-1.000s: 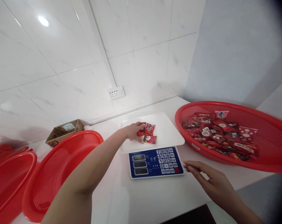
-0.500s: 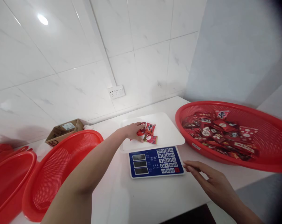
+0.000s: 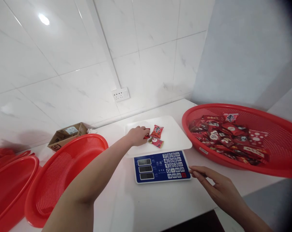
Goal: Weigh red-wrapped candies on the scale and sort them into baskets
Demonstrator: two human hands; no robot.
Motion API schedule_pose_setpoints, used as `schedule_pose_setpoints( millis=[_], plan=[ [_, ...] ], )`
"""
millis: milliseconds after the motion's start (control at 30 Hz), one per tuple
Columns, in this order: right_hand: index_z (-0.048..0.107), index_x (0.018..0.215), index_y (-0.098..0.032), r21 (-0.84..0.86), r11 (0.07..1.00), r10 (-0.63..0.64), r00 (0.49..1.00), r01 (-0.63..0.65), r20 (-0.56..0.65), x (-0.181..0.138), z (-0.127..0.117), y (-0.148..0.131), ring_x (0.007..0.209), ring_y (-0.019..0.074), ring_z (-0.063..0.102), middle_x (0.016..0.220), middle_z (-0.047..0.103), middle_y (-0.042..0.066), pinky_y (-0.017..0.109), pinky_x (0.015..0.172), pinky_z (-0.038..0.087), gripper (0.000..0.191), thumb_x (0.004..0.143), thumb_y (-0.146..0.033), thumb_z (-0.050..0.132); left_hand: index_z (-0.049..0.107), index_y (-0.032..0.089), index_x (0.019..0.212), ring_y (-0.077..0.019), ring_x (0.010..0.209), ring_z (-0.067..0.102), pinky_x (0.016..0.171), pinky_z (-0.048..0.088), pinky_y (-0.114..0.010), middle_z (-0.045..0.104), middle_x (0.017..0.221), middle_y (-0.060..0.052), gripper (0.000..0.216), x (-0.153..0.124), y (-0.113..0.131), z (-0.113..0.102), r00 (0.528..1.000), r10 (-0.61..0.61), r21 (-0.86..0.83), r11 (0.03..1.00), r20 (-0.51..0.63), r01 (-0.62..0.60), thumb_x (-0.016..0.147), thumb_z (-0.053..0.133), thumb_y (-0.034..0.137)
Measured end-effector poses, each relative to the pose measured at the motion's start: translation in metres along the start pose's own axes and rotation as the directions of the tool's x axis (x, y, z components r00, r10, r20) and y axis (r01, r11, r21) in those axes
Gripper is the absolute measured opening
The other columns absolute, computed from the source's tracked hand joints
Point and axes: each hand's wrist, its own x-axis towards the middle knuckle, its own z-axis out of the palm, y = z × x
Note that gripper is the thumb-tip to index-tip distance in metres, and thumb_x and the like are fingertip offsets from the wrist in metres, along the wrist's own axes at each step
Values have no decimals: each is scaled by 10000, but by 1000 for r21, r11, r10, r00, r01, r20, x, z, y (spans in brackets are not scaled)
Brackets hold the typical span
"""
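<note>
On the white weighing pan (image 3: 176, 141) of a digital scale, my left hand (image 3: 137, 136) is closed around a small red snack packet (image 3: 147, 133), most of it hidden by the fingers. Just right of those fingers lie a red packet with a large dark character (image 3: 157, 131) and a red-and-green packet (image 3: 156, 142). Beside the right edge of the scale's blue keypad panel (image 3: 161, 167), my right hand (image 3: 215, 184) hovers with fingers loosely bent, thumb apart from the index finger, and nothing visible in it.
A red perforated basket (image 3: 281, 141) full of assorted red packets stands on the right. To the left are another red basket (image 3: 51, 180), a red tub (image 3: 10, 190) and an opened cardboard box (image 3: 68, 135). A wall socket (image 3: 121, 94) sits behind the white table (image 3: 146, 203).
My left hand has drawn slightly left with one packet, away from the other two packets on the pan. My right hand has barely moved.
</note>
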Motion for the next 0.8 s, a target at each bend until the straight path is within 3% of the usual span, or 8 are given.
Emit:
schedule_pose_setpoints(
  millis=[100,300,400,500,667,800],
  plan=[
    [659,903,-231,-11,1000,-13,1000,13,4,0,0,0,801,199,656,878,701,44,281,687,548,311,785,-465,490,466,248,1096,-250,950,498,718,458,-369,557,1071,-67,321,-1,3,1,999,20,39,999,-45,-18,791,381,302],
    [659,902,-234,-18,1000,-15,1000,15,6,0,0,-2,803,200,656,878,701,44,279,679,548,317,786,-472,485,491,237,1084,-240,968,503,763,438,-363,604,1071,-48,311,-17,5,-12,986,-35,41,998,-162,42,808,350,218],
    [658,896,-237,-10,1000,-10,1000,10,1,0,-4,-1,795,196,658,869,702,40,281,698,547,323,787,-481,479,492,236,1105,-222,976,505,795,426,-340,606,1097,-24,336,-46,-1,-23,948,-92,40,993,-304,110,809,337,200],
    [652,904,-237,-1,1000,2,1000,-2,12,0,-6,2,778,194,660,852,703,39,286,707,546,323,794,-481,471,503,234,1098,-230,987,509,775,428,-333,616,1077,-24,335,-89,-16,-29,900,-218,54,965,-377,256,805,341,213],
    [647,914,-230,-4,999,-43,999,43,14,7,-2,6,788,193,653,867,697,42,294,711,542,303,804,-451,472,525,246,1046,-247,978,533,641,438,-317,621,1044,-45,302,-160,-48,-18,800,-516,33,834,-306,550,817,330,270],
    [635,942,-245,-36,992,-119,992,121,47,25,2,-5,866,207,633,942,679,44,320,743,534,291,826,-428,442,492,256,1121,-257,984,546,639,449,-321,610,1079,-62,346,-197,-63,3,724,-669,-74,741,-171,667,830,320,330]
  ],
)
